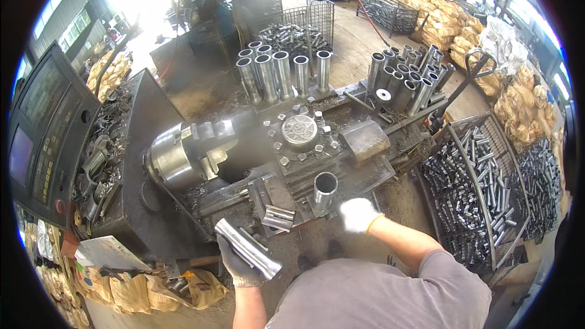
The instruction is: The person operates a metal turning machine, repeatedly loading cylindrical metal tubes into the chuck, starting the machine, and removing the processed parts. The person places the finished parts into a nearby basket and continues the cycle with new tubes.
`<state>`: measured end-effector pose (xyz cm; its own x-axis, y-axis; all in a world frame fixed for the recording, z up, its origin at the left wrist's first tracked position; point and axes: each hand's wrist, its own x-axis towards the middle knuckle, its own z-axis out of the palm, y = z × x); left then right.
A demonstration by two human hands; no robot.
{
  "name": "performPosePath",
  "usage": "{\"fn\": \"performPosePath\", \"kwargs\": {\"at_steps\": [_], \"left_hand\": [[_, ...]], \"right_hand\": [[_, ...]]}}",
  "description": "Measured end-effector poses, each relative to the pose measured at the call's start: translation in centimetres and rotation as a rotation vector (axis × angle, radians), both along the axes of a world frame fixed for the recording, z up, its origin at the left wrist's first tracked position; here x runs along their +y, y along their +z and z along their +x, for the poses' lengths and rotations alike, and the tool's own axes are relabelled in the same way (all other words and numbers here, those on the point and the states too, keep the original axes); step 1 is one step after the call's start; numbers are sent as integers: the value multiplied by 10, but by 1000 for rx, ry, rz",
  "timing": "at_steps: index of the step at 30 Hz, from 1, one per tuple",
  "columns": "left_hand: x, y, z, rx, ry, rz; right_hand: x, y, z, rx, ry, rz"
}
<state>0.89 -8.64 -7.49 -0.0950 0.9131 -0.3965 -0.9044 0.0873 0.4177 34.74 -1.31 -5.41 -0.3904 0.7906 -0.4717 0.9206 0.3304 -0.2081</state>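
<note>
A shiny metal tube (253, 253) with a lengthwise rib lies slantwise in my left hand (234, 263), which wears a dark glove with a pale cuff. My fingers are wrapped round its lower side. My right hand (358, 215), in a white glove with a yellow cuff edge, is just right of an upright metal tube (325, 192). That hand is washed out by glare, so its fingers cannot be made out. Between the two hands, a short grooved metal piece (278, 217) rests on the machine's front ledge.
Ahead are a lathe chuck (177, 155) and a bolted round-topped tool post (299, 130). Upright tubes stand in a left group (281, 73) and a right group (407, 79). A control panel (46, 134) is at left; a wire bin (475, 189) of metal parts at right.
</note>
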Motion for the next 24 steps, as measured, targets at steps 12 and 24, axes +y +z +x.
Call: {"fn": "performPosePath", "kwargs": {"at_steps": [12, 24], "left_hand": [[24, -41, -41, 2, -6, -40], [65, 57, 3, 147, -131, 653]], "right_hand": [[42, -19, -154, 587, -117, 201], [29, 118, -159, 859, -260, -258]]}}
